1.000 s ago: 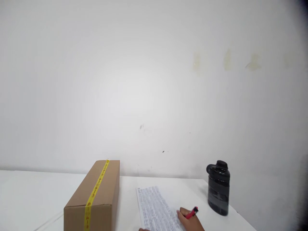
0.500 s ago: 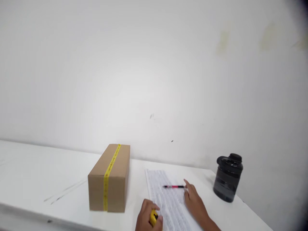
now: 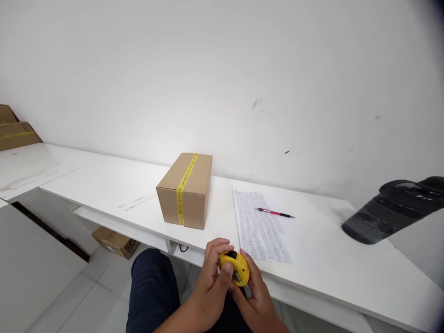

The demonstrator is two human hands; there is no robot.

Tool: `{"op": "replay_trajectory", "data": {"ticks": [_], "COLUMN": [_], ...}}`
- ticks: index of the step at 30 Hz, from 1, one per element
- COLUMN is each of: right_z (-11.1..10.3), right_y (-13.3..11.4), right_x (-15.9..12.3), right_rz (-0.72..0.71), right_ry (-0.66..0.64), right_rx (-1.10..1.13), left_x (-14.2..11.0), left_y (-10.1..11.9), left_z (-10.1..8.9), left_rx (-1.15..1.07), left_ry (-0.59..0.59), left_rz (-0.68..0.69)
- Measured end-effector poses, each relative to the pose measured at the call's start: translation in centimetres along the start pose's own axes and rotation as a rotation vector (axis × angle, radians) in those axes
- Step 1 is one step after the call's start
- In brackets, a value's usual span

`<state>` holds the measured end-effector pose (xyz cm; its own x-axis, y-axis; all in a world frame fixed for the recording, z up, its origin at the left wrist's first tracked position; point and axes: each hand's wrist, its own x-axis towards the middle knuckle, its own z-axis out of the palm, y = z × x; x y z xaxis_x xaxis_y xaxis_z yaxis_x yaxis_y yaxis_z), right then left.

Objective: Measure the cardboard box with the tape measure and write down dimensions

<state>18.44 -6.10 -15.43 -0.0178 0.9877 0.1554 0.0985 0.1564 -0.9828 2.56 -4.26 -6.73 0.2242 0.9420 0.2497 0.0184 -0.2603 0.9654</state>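
A yellow tape measure (image 3: pixel 242 268) is gripped between both hands in front of the desk edge, above my lap. My left hand (image 3: pixel 213 282) wraps its left side, thumb pressed on the case. My right hand (image 3: pixel 255 296) closes round its right side. Beyond the hands, a printed sheet of paper (image 3: pixel 260 231) lies flat on the white desk (image 3: pixel 329 263). Across the sheet rests a red and black pen (image 3: pixel 274 212), which no hand touches. A cardboard box (image 3: pixel 183 203) with yellow tape along its top stands left of the paper.
A dark bottle (image 3: pixel 378 217) stands at the desk's right end. More cardboard boxes (image 3: pixel 21 136) sit at the far left, and another box (image 3: pixel 116 240) is on the floor below. A white wall (image 3: pixel 222 83) backs the desk.
The view has tipped down and left. My right hand has left the pen and come to the tape measure, which my left hand has brought back off the paper's edge.
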Motion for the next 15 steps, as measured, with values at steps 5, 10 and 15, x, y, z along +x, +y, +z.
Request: {"op": "replay_trajectory", "data": {"ticks": [5,10,15], "right_z": [1.6,4.1,5.6], "right_y": [-2.2,-1.5,-2.0], "right_x": [-1.7,-1.2,-0.1], "right_rz": [0.166,0.340,0.400], "right_ry": [-0.128,-0.289,-0.396], "right_rx": [0.444,0.634,0.728], "left_x": [-2.6,-3.8,-5.6], "left_y": [-0.7,-3.3,-4.6], "left_z": [-5.2,-9.2,-11.6], "left_rx": [0.422,0.639,0.785], "left_ry": [-0.282,-0.277,-0.182], "left_rz": [0.195,0.448,0.721]}}
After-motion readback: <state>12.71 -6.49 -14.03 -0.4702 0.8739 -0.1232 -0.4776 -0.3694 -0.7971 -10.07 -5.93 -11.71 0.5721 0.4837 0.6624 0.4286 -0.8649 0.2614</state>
